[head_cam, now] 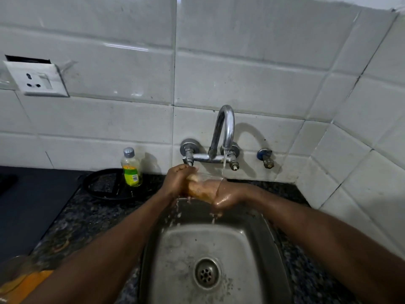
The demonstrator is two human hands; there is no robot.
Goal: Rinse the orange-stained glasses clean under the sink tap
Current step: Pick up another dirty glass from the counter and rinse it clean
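A clear glass (202, 186) with an orange tint lies on its side over the back of the steel sink (258, 249), its mouth to the right. My left hand (177, 182) grips its base end. My right hand (228, 196) is at the mouth, its fingers pushed inside the glass. Water runs from the chrome tap (225, 128) onto the rim and drips into the basin. A second glass (15, 268) holding orange liquid stands blurred at the bottom left on the counter.
A small bottle (131, 168) with a green label stands at the wall left of the tap, beside a black round pan (103, 185). A dark stove top (28, 207) fills the left. A wall socket (37, 79) sits upper left, a spare valve (266, 156) right of the tap.
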